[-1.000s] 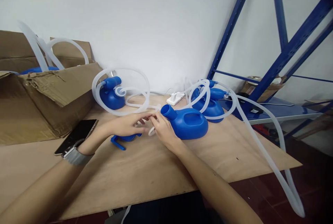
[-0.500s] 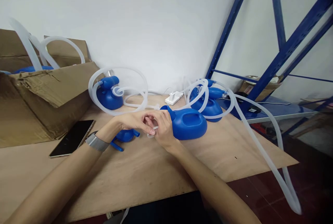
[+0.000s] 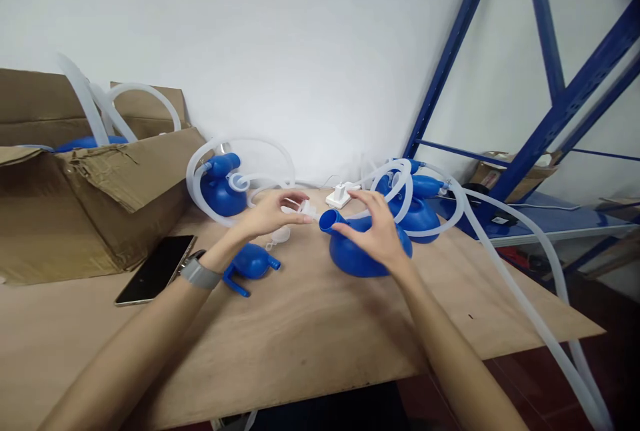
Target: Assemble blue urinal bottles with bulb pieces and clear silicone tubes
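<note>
My left hand (image 3: 274, 212) pinches a small translucent white plastic fitting (image 3: 307, 208), held just left of the mouth of a blue plastic bottle (image 3: 367, 259). A round translucent cap (image 3: 281, 235) with a small ring shows below that hand; whether it joins the fitting I cannot tell. My right hand (image 3: 374, 229) is at the bottle's neck, thumb by the rim and fingers spread apart above it. The bottle's open mouth faces left, and my right hand covers part of its body. A blue plastic lid-like part (image 3: 251, 262) with a spout and a bent arm lies below my left hand.
A cardboard box (image 3: 145, 171) with white tubes stands at left, a phone (image 3: 156, 269) before it. Blue bottles with coiled tubing stand behind, one at left (image 3: 225, 194), others at right (image 3: 417, 216). A white power strip (image 3: 341, 196) lies by the wall. Tubing (image 3: 515, 291) hangs over the right edge.
My hands have moved apart. The left now shows the white fitting in its fingers; the right has gone to the blue bottle's neck. The bottle's mouth has turned more toward me.
</note>
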Demonstrator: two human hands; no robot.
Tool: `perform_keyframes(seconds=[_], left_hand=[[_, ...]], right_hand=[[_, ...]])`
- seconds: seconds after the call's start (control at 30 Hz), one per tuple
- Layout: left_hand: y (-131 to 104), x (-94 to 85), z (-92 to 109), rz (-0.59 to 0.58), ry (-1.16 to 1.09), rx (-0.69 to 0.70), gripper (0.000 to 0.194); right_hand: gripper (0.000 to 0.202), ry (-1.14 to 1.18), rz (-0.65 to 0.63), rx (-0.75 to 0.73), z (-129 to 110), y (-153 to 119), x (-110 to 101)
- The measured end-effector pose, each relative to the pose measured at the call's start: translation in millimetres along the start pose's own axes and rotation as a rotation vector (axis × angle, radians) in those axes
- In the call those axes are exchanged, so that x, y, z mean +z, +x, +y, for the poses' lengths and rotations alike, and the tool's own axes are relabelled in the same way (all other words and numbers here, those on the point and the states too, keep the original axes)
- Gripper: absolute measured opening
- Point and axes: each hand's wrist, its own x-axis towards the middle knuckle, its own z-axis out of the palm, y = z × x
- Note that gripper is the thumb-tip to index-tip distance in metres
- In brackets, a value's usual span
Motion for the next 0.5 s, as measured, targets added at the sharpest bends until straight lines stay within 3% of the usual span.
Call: perform_keyframes(seconds=[0.03, 0.13, 0.17, 0.27, 0.37, 0.5], left_hand=[[0.4, 7.3, -2.3, 0.002, 0.031, 0.039, 0.056], [-0.5, 28.0, -7.2, -0.066, 0.047, 0.134, 0.055], [-1.0, 33.0, -7.6, -0.078, 0.039, 0.151, 0.054], [-2.3, 39.0, -6.6, -0.029, 0.035, 0.165, 0.053], [-2.6, 32.4, -5.0, 0.02, 0.079, 0.161, 0.053], [-1.6, 18.6, -4.3, -0.034, 0.151, 0.115, 0.059]], right_hand=[[0.067, -0.016, -0.076, 0.039, 10.2, 2.9, -8.6], [0.075, 0.001, -0.543, 0.094, 35.9, 10.1, -25.1], [0.073, -0.028, -0.621, 0.095, 40.6, 11.3, -26.1], [0.062, -0.121, -0.622, 0.086, 39.0, 11.5, -16.7], [0.062, -0.149, -0.574, 0.062, 25.4, 9.7, -1.6], [0.059, -0.139, -0.526, 0.048, 16.1, 8.8, 6.7]])
